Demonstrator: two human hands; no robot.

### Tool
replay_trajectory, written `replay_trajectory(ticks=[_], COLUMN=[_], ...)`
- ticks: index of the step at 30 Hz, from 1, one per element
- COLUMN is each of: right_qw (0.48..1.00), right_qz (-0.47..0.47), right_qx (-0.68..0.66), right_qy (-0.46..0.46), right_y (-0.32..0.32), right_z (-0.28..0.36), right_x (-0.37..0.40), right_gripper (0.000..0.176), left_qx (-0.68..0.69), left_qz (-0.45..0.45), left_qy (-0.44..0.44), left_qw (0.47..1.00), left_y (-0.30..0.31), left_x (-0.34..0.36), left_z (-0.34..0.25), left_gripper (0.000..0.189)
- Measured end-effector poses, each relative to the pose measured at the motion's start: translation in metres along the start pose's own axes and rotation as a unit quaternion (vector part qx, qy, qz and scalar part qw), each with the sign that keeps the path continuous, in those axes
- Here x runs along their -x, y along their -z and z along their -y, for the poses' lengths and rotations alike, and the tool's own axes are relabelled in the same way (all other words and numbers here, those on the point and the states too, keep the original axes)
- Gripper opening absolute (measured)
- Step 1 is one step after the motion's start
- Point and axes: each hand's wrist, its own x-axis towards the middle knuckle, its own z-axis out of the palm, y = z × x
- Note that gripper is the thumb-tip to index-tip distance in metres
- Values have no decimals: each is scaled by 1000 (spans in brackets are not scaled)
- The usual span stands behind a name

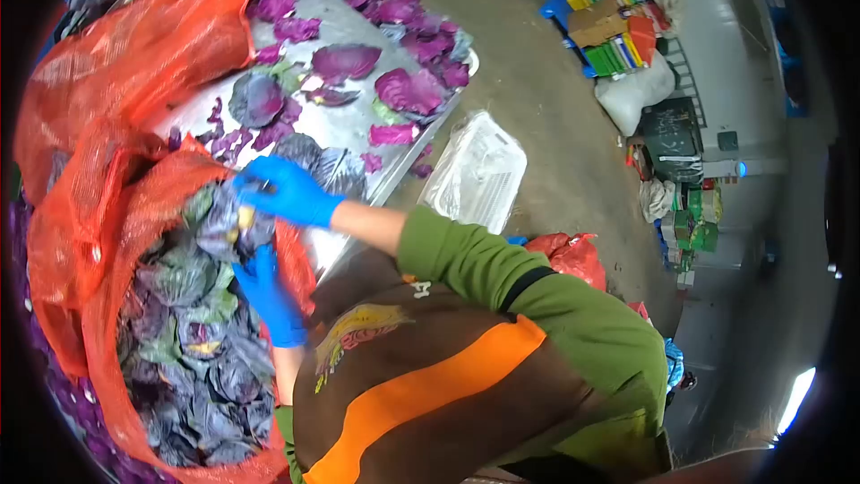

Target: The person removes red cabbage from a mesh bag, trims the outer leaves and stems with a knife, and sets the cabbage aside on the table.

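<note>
The orange mesh sack (pixel 63 251) fills my view from 7 to 10 o'clock, packed with red cabbages (pixel 193 350), so I judge most of the work is still ahead. The steel table (pixel 354 121) at 12 o'clock carries loose purple leaves (pixel 345 61), so some heads look done. Left of centre, one cabbage (pixel 219 224) sits at the sack's mouth. My right hand (pixel 287 190) grips its top. My left hand (pixel 267 294) presses beneath it, but I cannot tell whether those fingers curl.

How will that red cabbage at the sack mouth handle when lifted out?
The red cabbage looks dense and round, so probably heavy for its size and apt to roll on the metal table. Its outer leaves may tear off, like the torn leaves strewn there. Right hand and left hand both hold it, hinting at weight.
</note>
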Motion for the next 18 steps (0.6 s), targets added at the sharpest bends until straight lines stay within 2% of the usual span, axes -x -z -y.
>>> replay_trajectory(ticks=[1,3,4,5,6,7,8,9,10,11,12,13,15,16,17,18], right_qw=[996,985,927,927,971,989,989,989,982,965,943,945,939,924,901,872], right_qz=[-11,35,134,133,106,72,71,68,61,53,60,55,74,66,57,81], right_qx=[-69,-7,-10,-17,47,114,85,81,5,-67,-132,-129,-125,-170,-258,-298], right_qy=[-49,-167,-351,-350,-211,-63,-98,-105,-181,-249,-299,-296,-311,-335,-345,-379], right_y=[4,17,14,4,-12,-20,-14,-14,-13,-9,-8,-3,7,10,17,21], right_z=[-5,-25,-28,-57,-101,-123,-94,-82,-75,-68,-58,-50,-36,-50,-47,-72], right_x=[3,0,3,12,22,22,21,21,23,20,21,17,17,20,21,28], right_gripper=[31,36,35,35,37,38,39,39,40,41,44,44,46,46,38,33], left_qx=[-120,-69,114,-205,22,252,249,-26,-295,-169,-60,50,205,-49,-74,-186], left_qz=[7,-12,-21,24,11,0,6,69,127,165,115,68,-18,18,11,38], left_qy=[-48,-25,29,-169,-69,35,34,-77,-177,-87,-58,-28,-106,-173,-115,-165], left_qw=[992,997,993,964,997,967,968,994,930,968,990,996,973,984,991,968], left_y=[24,40,52,96,107,107,98,86,80,88,86,83,77,48,33,31], left_x=[-1,-19,-48,-75,-87,-99,-104,-93,-80,-90,-89,-92,-102,-69,-53,-51], left_z=[16,20,33,94,100,99,88,68,59,73,78,82,86,34,7,-9], left_gripper=[64,55,47,46,46,47,47,49,52,61,65,70,68,72,66,63])
